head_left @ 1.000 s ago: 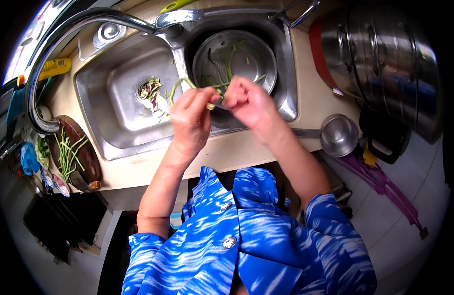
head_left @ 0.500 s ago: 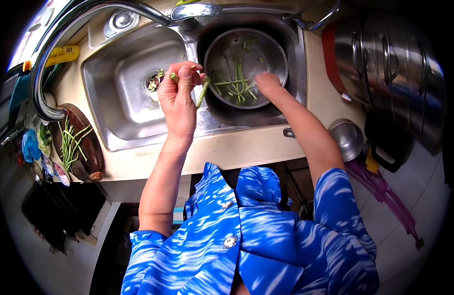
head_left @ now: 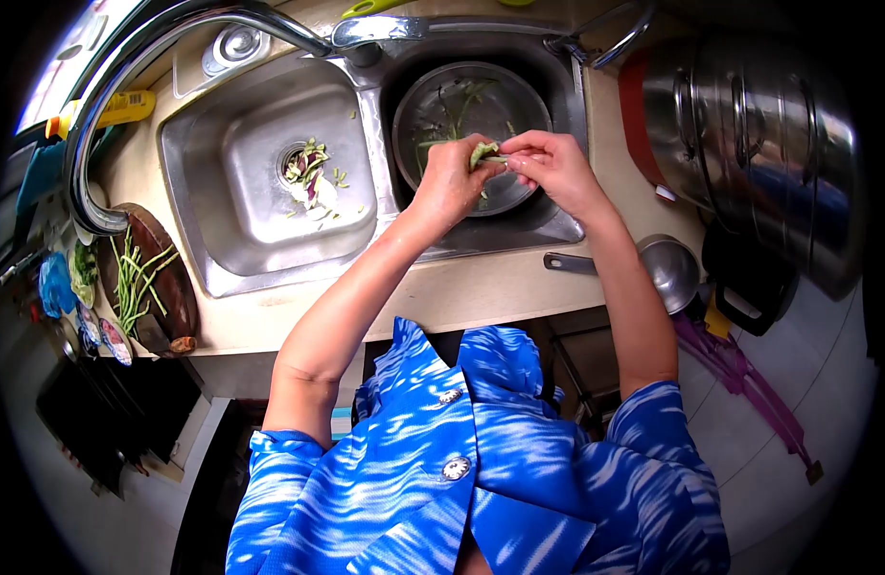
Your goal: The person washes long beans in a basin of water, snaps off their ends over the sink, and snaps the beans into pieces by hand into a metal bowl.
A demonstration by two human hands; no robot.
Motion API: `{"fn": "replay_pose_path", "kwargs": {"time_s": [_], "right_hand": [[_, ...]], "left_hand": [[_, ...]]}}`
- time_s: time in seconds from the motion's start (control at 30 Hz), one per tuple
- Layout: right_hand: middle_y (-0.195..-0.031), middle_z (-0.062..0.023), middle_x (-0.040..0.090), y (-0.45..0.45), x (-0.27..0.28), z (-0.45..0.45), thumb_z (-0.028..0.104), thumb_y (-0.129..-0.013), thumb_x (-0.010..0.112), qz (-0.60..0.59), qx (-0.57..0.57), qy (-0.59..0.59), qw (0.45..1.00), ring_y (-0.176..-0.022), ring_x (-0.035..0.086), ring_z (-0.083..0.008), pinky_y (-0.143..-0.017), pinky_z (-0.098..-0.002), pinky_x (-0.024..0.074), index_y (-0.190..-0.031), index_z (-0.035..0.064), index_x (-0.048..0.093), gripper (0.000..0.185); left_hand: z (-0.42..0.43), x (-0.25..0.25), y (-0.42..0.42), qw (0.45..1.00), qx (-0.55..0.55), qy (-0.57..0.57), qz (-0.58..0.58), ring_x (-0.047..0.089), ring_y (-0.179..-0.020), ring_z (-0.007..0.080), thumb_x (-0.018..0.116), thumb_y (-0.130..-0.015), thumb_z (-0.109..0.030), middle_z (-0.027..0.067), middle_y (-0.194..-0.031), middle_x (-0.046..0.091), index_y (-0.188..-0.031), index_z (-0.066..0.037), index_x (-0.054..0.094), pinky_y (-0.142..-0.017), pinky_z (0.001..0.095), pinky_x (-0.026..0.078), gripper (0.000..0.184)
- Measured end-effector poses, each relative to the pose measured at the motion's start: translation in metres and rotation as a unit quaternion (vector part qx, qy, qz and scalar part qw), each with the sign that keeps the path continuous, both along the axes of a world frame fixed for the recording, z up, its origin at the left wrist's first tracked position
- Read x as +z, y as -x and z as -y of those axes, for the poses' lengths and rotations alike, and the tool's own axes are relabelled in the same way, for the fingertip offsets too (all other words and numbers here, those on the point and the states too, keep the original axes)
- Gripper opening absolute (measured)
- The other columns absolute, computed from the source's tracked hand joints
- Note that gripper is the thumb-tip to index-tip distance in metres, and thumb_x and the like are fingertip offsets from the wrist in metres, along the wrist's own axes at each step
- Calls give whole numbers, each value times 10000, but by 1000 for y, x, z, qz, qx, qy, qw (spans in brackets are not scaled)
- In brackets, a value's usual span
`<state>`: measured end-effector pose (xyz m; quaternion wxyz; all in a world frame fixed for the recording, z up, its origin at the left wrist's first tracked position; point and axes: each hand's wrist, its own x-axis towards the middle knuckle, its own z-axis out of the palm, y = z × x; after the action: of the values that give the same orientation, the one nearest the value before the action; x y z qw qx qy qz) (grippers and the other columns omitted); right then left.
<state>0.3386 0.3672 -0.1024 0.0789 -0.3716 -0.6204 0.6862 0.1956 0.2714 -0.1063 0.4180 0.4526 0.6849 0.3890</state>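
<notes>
Over the metal bowl (head_left: 404, 115) in the right basin, my left hand (head_left: 447, 182) is closed on green beans (head_left: 484, 151). My right hand (head_left: 559, 174) pinches the other end of a bean between thumb and fingers, so both hands meet at it. More green bean pieces (head_left: 452, 107) lie in the bowl, partly hidden behind my hands. Scraps of trimmings (head_left: 313, 177) lie round the drain of the left basin (head_left: 241, 230).
A round dark cutting board (head_left: 179, 297) with several long green beans (head_left: 136, 278) lies on the left counter. The curved faucet (head_left: 73, 153) arches over the left side. A metal pan (head_left: 670, 273) with a handle and a large steel pot (head_left: 749, 144) stand right.
My left hand has moved right, from above the divider to over the bowl. My right hand has come up out of the bowl to meet it at the green beans.
</notes>
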Motion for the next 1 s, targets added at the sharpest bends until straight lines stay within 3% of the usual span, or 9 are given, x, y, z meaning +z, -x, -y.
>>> {"fn": "replay_pose_path", "kwargs": {"time_s": [0.1, 0.2, 0.47, 0.57, 0.6, 0.63, 0.77, 0.87, 1.0], "right_hand": [[-672, -118, 601, -6, 12, 6, 84, -802, 580, 58, -11, -124, 990, -539, 547, -115, -507, -276, 424, -842, -12, 616, 109], [-651, -136, 584, -6, 4, 13, 152, -815, 593, 99, 3, -333, 938, -510, 558, -212, -483, -331, 427, -777, 4, 595, 153], [-636, -152, 559, 2, -1, 29, 211, -840, 558, 104, -34, -484, 868, -551, 541, -342, -475, -397, 416, -680, 29, 546, 242], [-569, -91, 556, 2, -12, 31, 223, -864, 536, 76, -70, -381, 919, -494, 551, -279, -436, -360, 400, -654, 50, 535, 272], [-564, -56, 549, -1, -15, 31, 228, -876, 524, 23, -120, -101, 987, -469, 537, -224, -415, -335, 378, -672, 57, 538, 266], [-558, -20, 542, -4, -18, 33, 234, -889, 511, -31, -161, 188, 968, -443, 522, -170, -394, -310, 357, -691, 65, 540, 262], [-651, 7, 547, -16, -44, 26, 224, -897, 512, -191, -180, 480, 837, -528, 510, -89, -436, -241, 370, -815, 66, 555, 184], [-1142, -127, 510, -1, -46, 30, 0, -779, 531, 4, -227, 22, 974, -1047, 507, -219, -858, -326, 435, -1161, 73, 503, 390], [-1380, -180, 318, 12, -20, 30, -75, -591, 434, -110, 11, -229, 967, -1315, 241, -324, -1068, -383, 202, -1242, 143, 472, 688]], "left_hand": [[2, 2, -1, 999, 26, -19, -5, 507, -573, 93, 673, -756, -95, 125, -639, 597, -909, 23, 616, -555, 273, 442, 201], [3, 10, -10, 999, 4, -33, 11, 543, -625, 392, 662, -730, -55, 229, -660, 549, -822, 25, 600, -551, 370, 436, 137], [8, 16, -20, 995, -21, -56, -76, 577, -703, 379, 579, -732, 42, 207, -766, 593, -937, -1, 600, -625, 351, 460, 210], [11, 16, -21, 990, 18, -125, -59, 577, -690, 355, 579, -727, 47, 198, -764, 593, -912, -3, 598, -621, 338, 462, 193], [11, 15, -17, 987, 1, -149, -66, 574, -690, 349, 578, -723, 50, 190, -761, 589, -903, -2, 595, -621, 331, 462, 188], [13, 15, -14, 982, -16, -172, -73, 572, -690, 343, 576, -719, 53, 183, -757, 584, -893, -1, 592, -621, 323, 463, 183], [11, 18, -11, 978, -45, -196, -48, 592, -675, 244, 567, -773, 23, 124, -736, 604, -863, 3, 585, -597, 280, 458, 94], [6, 41, -1, 955, 125, -104, 248, 440, -555, 15, 502, -899, -116, 21, -704, 594, -835, -40, 579, -459, 157, 319, 126], [5, 42, 22, 914, 179, -122, 343, 367, -485, 40, 505, -906, -193, 53, -727, 613, -884, -36, 577, -430, 170, 279, 174]]}}
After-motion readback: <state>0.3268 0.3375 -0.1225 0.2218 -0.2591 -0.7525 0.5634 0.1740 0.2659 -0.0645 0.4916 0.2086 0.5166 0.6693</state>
